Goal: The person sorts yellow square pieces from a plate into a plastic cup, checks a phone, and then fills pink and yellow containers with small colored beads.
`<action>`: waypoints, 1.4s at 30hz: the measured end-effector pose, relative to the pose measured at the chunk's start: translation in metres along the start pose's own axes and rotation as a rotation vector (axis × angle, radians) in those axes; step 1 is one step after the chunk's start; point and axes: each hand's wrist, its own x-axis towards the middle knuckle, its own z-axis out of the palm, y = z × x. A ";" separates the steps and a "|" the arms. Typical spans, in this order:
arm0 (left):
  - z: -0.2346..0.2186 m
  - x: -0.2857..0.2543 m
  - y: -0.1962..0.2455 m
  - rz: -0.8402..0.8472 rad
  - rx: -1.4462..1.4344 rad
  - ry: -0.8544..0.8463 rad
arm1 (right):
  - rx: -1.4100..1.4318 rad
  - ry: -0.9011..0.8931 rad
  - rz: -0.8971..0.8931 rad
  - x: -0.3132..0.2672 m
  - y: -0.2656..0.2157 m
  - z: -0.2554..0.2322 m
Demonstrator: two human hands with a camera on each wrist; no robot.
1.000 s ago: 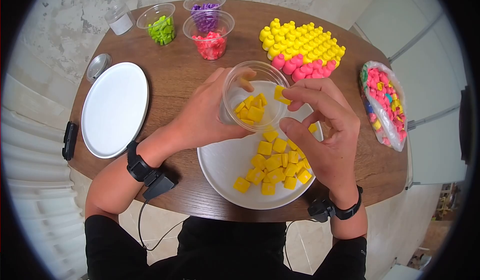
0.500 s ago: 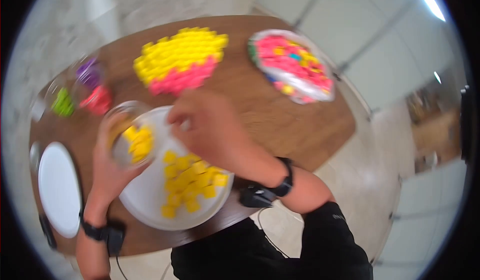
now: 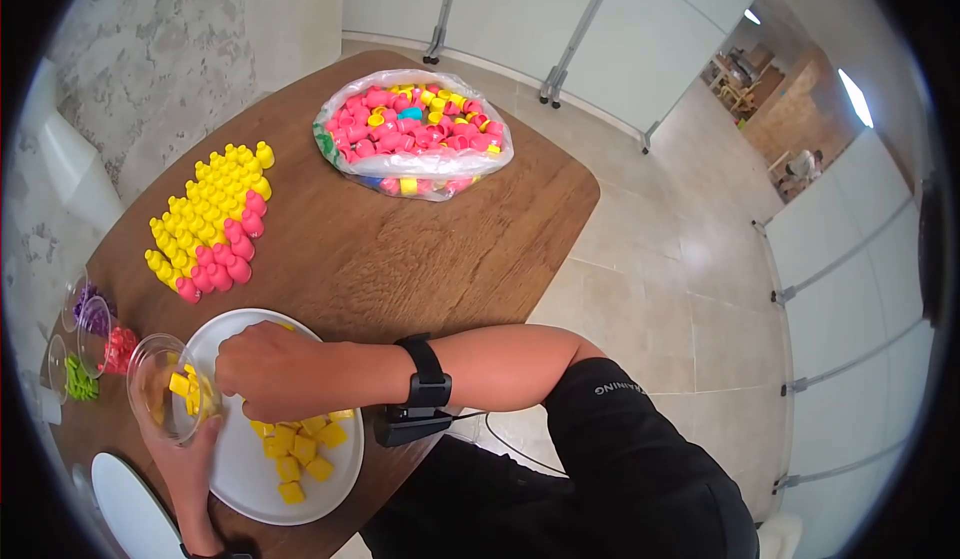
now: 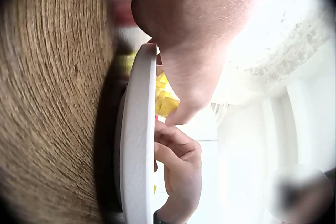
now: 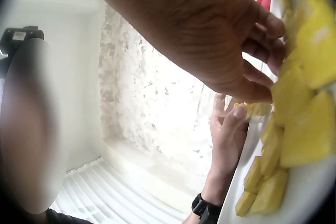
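Note:
In the head view my left hand [image 3: 185, 464] grips a clear plastic cup [image 3: 150, 359] partly filled with yellow square pieces [image 3: 186, 387]. The cup is tilted beside a round white plate [image 3: 235, 464], where more yellow pieces [image 3: 290, 444] lie in a loose pile. Over the plate, close to the cup, my right hand [image 3: 275, 367] hangs with bent fingers, its fingertips hidden from above. From the right wrist the thumb and fingers of that hand [image 5: 226, 45] show apart, right at the edge of the yellow pieces [image 5: 294, 98]; nothing shows in the gap.
Rows of small yellow bottle shapes [image 3: 205, 204] and pink ones [image 3: 225, 264] stand beyond the plate. A plastic bag [image 3: 430, 167] of pink and yellow pieces lies at the back. Cups of purple, red [image 3: 120, 349] and green pieces [image 3: 80, 381] stand left, near another white plate [image 3: 130, 509].
The head view has swung to the right. One second ago my right hand pinched a yellow piece at the cup's rim; now it is over the plate. My left hand keeps the cup.

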 end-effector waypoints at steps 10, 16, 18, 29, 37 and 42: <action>0.009 0.005 0.010 -0.026 -0.056 0.013 | 0.039 0.001 -0.002 0.004 0.000 -0.006; 0.011 0.006 0.016 -0.055 -0.029 -0.013 | 0.002 -0.123 -0.037 0.001 0.001 -0.020; 0.013 0.007 0.010 0.031 -0.058 0.004 | 0.023 -0.095 -0.077 0.000 0.001 -0.023; 0.015 0.015 0.025 0.035 -0.101 -0.021 | 0.151 -0.158 0.046 0.006 0.003 -0.032; 0.011 0.014 0.021 0.031 -0.119 -0.046 | 0.087 -0.271 0.131 0.023 -0.012 -0.040; 0.006 0.016 0.016 0.040 -0.054 0.007 | -0.080 -0.353 0.081 0.041 -0.012 -0.039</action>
